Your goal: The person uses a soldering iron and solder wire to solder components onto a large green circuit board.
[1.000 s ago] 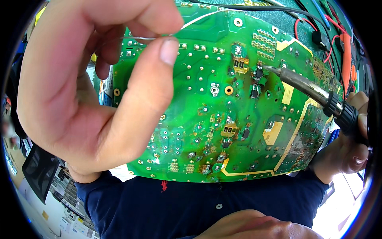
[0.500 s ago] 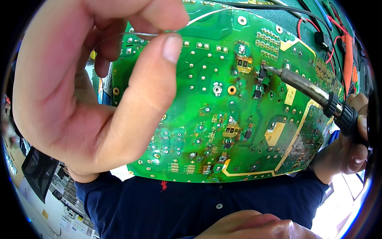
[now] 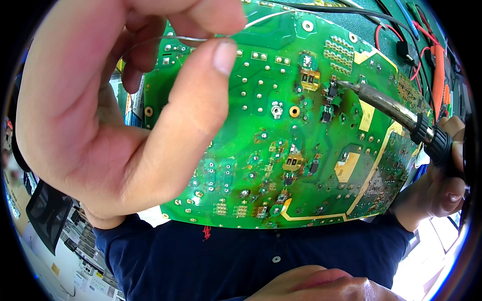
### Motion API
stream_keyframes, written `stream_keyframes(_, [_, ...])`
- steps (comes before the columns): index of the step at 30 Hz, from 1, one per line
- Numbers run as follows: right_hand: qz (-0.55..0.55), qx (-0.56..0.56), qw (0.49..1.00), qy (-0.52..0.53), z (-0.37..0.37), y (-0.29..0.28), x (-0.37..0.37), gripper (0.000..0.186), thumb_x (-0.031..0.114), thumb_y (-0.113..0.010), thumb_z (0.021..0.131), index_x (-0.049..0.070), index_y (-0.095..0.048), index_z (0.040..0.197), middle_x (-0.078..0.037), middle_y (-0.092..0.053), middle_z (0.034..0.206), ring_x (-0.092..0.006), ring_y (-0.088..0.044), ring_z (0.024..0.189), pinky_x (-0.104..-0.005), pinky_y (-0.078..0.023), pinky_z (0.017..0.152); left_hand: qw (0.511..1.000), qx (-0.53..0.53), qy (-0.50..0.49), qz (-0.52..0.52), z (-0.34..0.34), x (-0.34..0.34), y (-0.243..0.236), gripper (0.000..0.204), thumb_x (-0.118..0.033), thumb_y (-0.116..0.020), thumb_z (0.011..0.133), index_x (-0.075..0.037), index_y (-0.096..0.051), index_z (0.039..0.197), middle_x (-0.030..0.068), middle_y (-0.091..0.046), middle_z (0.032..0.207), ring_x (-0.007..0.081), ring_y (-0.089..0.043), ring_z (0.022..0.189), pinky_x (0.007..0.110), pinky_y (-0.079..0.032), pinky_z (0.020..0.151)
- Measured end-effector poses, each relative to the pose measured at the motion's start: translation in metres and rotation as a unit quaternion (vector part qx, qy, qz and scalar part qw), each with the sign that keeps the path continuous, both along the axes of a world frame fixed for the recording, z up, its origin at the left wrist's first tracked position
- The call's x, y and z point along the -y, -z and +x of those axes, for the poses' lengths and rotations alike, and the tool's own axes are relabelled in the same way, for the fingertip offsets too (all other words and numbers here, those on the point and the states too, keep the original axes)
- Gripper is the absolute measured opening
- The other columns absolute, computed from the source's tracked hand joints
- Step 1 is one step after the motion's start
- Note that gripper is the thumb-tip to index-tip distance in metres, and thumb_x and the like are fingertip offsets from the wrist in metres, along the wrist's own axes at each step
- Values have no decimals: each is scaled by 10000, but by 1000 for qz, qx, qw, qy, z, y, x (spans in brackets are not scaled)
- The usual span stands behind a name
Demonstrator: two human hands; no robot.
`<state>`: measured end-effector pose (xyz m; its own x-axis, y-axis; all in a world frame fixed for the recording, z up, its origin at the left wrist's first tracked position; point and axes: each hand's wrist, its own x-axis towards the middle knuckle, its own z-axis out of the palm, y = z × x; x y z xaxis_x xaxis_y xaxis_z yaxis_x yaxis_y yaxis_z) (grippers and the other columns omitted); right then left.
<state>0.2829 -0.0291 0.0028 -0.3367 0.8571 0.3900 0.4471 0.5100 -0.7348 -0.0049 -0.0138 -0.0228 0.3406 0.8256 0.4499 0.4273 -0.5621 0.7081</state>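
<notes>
A large green circuit board [image 3: 251, 160] with gold strips and brown scorched-looking patches fills the middle. My left hand [image 3: 65, 115] is over its left side, pinching a thin silvery solder wire [image 3: 271, 16] between thumb and forefinger. The wire's ends run to the upper right and back toward the palm. At the right edge my right hand [image 3: 447, 185] grips a soldering iron [image 3: 389, 106] by its dark handle. The iron's tip is at or just above a small black chip [image 3: 332, 90] on the board's upper right; contact is hard to tell.
Beyond the board lies a green mat [image 3: 346, 27]. A black cable [image 3: 346, 8], red wires [image 3: 379, 37] and an orange-handled tool or probe [image 3: 438, 75] lie at the upper right. A black panel [image 3: 47, 215] stands at the lower left.
My left hand has shifted slightly to the right with the solder wire. The soldering iron has moved a touch right, its tip staying by the same chip. The board has shifted very slightly.
</notes>
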Motion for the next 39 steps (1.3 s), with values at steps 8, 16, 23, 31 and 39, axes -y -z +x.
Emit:
stream_keyframes(8, [58,-20,998,-7,-3,3,2,409,390,-563,711,-6,-491,783,-63,-425,602,-135,-379,515,-234,-283,467,1000,17,-16,1,1,2,2,164,54,-501,686,45,-486,849,116,-485,831,109,-450,703,177,-328,627])
stream_keyframes(16, [54,-9,998,-14,-11,3,0,408,401,-561,711,14,-499,823,-34,-386,584,-114,-349,512,-229,-253,466,1000,7,-5,-6,-3,3,1,163,55,-499,686,42,-486,848,113,-486,833,109,-451,708,176,-330,630])
stream_keyframes(23, [-27,-8,998,-57,-5,-4,-1,373,385,-534,736,29,-530,845,0,-367,572,-92,-326,495,-223,-244,462,1000,18,0,-13,-4,3,0,158,55,-501,688,43,-485,844,113,-484,827,108,-446,703,174,-327,623])
stream_keyframes(31, [161,-48,985,-29,-1,5,-18,389,366,-491,773,-21,-504,806,-81,-467,635,-135,-416,500,-226,-339,458,1000,16,-8,-17,-4,5,-1,150,55,-501,687,43,-488,835,112,-482,826,107,-443,699,171,-324,615])
stream_keyframes(39, [-37,5,996,-82,0,-5,-2,412,399,-488,759,35,-495,952,-20,-350,627,-131,-333,557,-258,-248,488,1000,2,-8,-11,-4,3,-1,148,53,-498,689,42,-488,835,104,-485,819,98,-436,678,169,-315,600])
